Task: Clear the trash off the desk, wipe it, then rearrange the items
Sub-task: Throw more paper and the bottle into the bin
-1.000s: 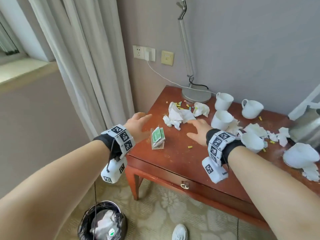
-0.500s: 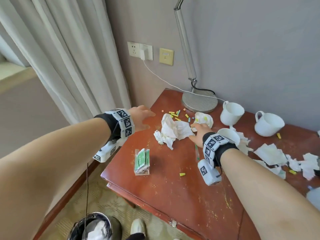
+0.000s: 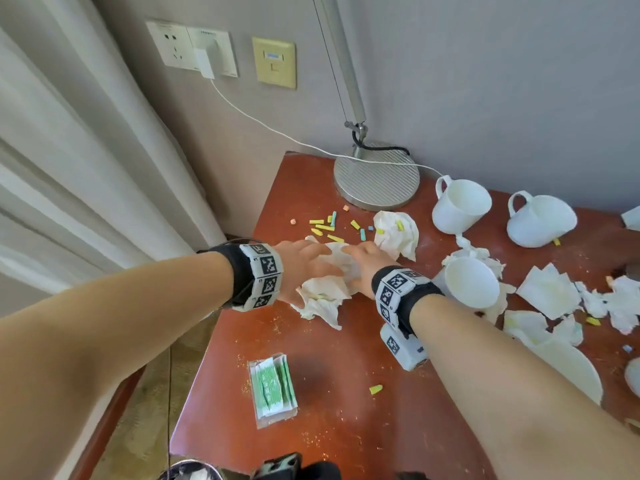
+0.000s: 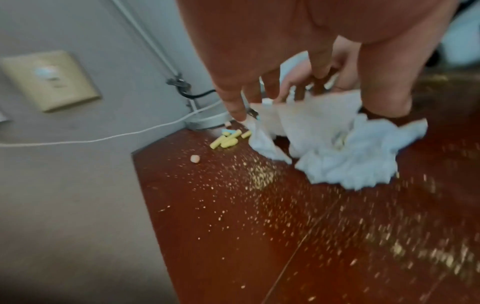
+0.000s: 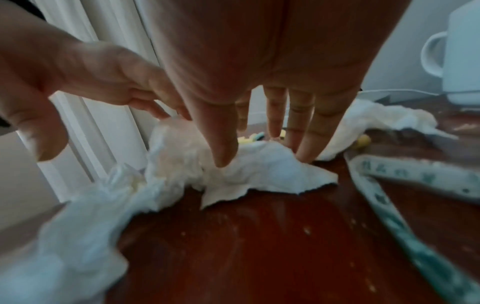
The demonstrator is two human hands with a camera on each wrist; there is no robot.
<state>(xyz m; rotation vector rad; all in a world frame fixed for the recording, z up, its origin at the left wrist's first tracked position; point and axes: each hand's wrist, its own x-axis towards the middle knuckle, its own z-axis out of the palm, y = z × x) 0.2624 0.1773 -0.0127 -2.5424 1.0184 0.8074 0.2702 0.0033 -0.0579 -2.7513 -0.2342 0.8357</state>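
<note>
A person's left hand (image 3: 304, 268) and right hand (image 3: 363, 265) meet over a crumpled white tissue (image 3: 322, 296) near the far left corner of a reddish-brown wooden desk (image 3: 346, 393). Both grips are spread, fingers nearly straight, with the fingertips (image 5: 223, 156) of the right hand pressing down on the paper and those of the left touching its far edge; neither has closed round it. Crumbs and pale dust speckle the desk. Yellow, blue and orange pellets (image 3: 329, 225) lie scattered just beyond the hands, beside a second tissue wad (image 3: 394, 233) and the round ribbed lamp base (image 3: 377, 176). At right, two white cups (image 3: 460, 206) lie tipped on their sides, a third cup (image 3: 472, 282) sits among torn tissue scraps (image 3: 550, 292). A clear packet of green sachets (image 3: 273, 386) lies on the near left of the desk. Behind, a grey wall carries a white socket with a charger (image 3: 204, 60) plugged in, its white cable (image 3: 277, 133) trailing to the desk, and a beige plate (image 3: 275, 62). Pale curtains (image 3: 86, 150) hang at left.
</note>
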